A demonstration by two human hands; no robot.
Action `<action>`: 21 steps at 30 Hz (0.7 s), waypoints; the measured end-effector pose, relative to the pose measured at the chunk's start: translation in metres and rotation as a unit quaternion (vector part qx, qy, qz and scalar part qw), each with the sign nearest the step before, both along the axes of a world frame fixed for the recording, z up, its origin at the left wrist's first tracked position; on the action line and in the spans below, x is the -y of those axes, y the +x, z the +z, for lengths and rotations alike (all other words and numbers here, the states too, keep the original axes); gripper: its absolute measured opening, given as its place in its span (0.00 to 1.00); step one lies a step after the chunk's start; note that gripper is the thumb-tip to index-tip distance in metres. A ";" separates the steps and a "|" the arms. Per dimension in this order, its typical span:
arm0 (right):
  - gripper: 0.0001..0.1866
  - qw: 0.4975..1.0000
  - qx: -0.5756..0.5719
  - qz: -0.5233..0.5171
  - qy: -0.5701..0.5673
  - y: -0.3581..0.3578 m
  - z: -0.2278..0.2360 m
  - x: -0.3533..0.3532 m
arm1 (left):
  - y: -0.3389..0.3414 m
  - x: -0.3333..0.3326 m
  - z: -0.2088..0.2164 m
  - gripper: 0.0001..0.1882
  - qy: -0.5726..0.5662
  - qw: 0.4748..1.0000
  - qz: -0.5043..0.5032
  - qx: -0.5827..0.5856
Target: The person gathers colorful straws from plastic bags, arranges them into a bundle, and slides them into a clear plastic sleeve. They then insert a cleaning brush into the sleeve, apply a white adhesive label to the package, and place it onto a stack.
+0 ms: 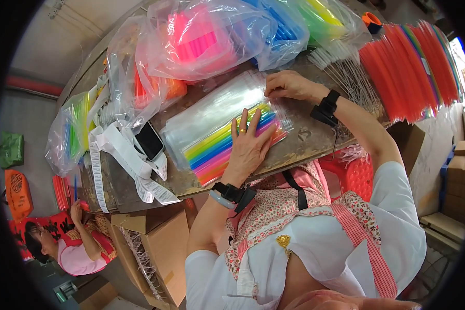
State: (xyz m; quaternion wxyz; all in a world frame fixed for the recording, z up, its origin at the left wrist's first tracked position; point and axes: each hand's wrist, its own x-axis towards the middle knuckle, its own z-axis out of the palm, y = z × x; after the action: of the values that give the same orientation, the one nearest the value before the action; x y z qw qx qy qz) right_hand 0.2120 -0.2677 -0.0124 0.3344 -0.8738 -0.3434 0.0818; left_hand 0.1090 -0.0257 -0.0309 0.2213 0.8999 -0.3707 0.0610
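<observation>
Across the table lies a stack of clear plastic bags (pixel 199 116). On its near side is a row of rainbow-coloured strips (pixel 206 159), yellow, green, blue, purple, pink and orange, under shiny clear film. My left hand (pixel 249 151) rests flat over these strips with its fingers spread. Past their right end, my right hand (pixel 290 85) has thumb and fingers pinched together at the edge of the clear plastic. Its fingertips partly hide what they grip. To the left of the stack sit a dark-screened phone (pixel 149 140) and a long white label strip (pixel 121 155).
Clear bags of pink pieces (pixel 194 39), blue pieces (pixel 279 26) and green pieces (pixel 320 20) line the far side. Thin wire-like sticks (pixel 346 72) and red bundles (pixel 398 72) lie right. A cardboard box (pixel 163 248) stands below the table; another person (pixel 77 248) is at left.
</observation>
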 end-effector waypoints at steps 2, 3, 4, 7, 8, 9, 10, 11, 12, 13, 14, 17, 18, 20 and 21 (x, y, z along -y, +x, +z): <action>0.09 1.000 0.019 0.023 -0.007 0.003 0.005 -0.006 | 0.000 -0.002 0.001 0.19 0.001 1.000 0.001 -0.005; 0.07 0.998 0.042 0.043 -0.019 0.004 0.008 -0.009 | 0.000 -0.002 0.002 0.19 -0.002 1.000 0.000 -0.006; 0.06 0.995 0.065 0.063 -0.031 0.004 0.010 -0.012 | 0.000 -0.001 0.002 0.19 -0.006 1.000 -0.001 -0.008; 0.06 0.990 0.104 0.073 -0.060 0.008 0.017 -0.023 | 0.002 0.000 0.003 0.20 -0.004 1.000 -0.002 -0.020; 0.06 0.986 0.125 0.078 -0.076 0.010 0.016 -0.027 | 0.003 0.000 0.004 0.21 -0.005 1.000 -0.003 -0.024; 0.06 0.987 0.122 0.078 -0.075 0.012 0.013 -0.029 | 0.003 -0.001 0.004 0.21 -0.004 1.000 -0.002 -0.028; 0.06 0.985 0.123 0.090 -0.076 0.014 0.010 -0.032 | 0.003 -0.001 0.004 0.21 -0.004 1.000 -0.003 -0.031; 0.06 0.984 0.124 0.100 -0.078 0.015 0.008 -0.034 | 0.002 -0.001 0.004 0.21 -0.004 0.999 -0.004 -0.035; 0.06 0.983 0.125 0.110 -0.079 0.016 0.007 -0.037 | 0.002 -0.001 0.004 0.21 -0.005 0.999 -0.006 -0.038; 0.06 0.983 0.122 0.109 -0.080 0.017 0.006 -0.039 | 0.003 -0.001 0.003 0.21 -0.005 0.999 -0.007 -0.041; 0.06 0.980 0.120 0.111 -0.110 0.019 0.005 -0.041 | 0.004 -0.001 0.003 0.21 -0.008 0.999 -0.006 -0.040; 0.06 0.972 0.115 0.113 -0.171 0.019 0.003 -0.048 | 0.003 -0.001 0.003 0.20 -0.013 0.999 -0.007 -0.038; 0.07 0.973 0.103 0.086 -0.189 0.018 0.002 -0.051 | 0.004 -0.001 0.003 0.20 -0.005 1.000 -0.011 -0.029; 0.09 0.971 0.082 0.030 -0.224 0.013 -0.001 -0.053 | 0.004 0.000 0.006 0.20 0.012 1.000 -0.020 -0.005; 0.09 0.970 0.087 0.027 -0.224 0.011 0.000 -0.055 | 0.004 -0.001 0.006 0.20 0.011 1.000 -0.022 0.000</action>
State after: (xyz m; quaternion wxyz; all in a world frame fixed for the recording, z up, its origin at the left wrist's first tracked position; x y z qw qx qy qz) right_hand 0.2230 -0.2132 -0.0125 0.0964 -0.9207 -0.3674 0.0898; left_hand 0.1131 -0.0246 -0.0244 0.2125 0.8940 -0.3911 0.0519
